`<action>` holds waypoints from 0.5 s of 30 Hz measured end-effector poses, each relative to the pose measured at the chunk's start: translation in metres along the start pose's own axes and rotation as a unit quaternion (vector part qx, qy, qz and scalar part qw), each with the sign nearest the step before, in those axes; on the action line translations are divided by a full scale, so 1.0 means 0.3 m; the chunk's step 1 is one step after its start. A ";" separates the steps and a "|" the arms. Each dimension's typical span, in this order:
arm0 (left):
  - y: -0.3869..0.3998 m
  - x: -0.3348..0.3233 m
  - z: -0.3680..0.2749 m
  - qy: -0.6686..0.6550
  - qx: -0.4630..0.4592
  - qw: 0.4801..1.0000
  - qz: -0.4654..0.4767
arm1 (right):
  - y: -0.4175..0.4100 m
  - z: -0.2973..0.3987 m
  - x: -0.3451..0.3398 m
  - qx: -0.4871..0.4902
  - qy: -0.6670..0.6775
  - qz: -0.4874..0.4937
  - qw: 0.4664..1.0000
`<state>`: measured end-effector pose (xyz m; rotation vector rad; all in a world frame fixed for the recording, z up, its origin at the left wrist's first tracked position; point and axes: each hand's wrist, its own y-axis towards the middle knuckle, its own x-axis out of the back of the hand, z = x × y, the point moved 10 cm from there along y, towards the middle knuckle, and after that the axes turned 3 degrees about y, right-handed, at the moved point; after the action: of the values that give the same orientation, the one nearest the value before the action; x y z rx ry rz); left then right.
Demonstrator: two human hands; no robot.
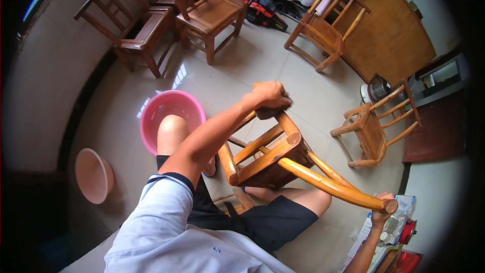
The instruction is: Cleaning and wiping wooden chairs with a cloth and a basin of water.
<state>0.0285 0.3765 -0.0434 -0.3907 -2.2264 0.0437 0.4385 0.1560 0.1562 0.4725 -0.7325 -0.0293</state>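
A small wooden chair (265, 159) is tipped over in front of my lap, its seat steeply tilted. My left hand (271, 94) is closed around a dark rag or pad (268, 112), pressed to a chair leg at the far end. Whether it is cloth or sponge I cannot tell. My right hand (382, 208) grips the chair's back post (333, 187) near its end, at the lower right. Part of the far leg is hidden behind my left hand and the dark pad.
A pink plastic basin (197, 108) stands beside my knee; a paler basin (94, 176) leans at left. Several wooden chairs (212, 11) stand ahead, with others at right (318, 32). A red-and-black chainsaw (265, 15) and a small fan (379, 87) are on the tiled floor (254, 68).
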 end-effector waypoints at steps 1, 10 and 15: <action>0.025 0.014 0.041 0.055 0.035 0.998 -0.002 | 0.001 0.003 0.002 -0.001 -0.003 -0.001 1.000; -0.108 -0.020 0.508 -0.254 0.158 0.920 -0.253 | 0.019 -0.018 -0.013 -0.015 0.008 -0.002 1.000; -0.232 -0.073 0.168 -0.449 0.048 0.877 -0.162 | 0.036 -0.007 0.012 -0.001 -0.042 -0.019 0.999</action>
<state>-0.0153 0.3092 -0.0806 0.1127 -3.1665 0.1874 0.4410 0.1658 0.1617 0.4861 -0.8063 -0.0856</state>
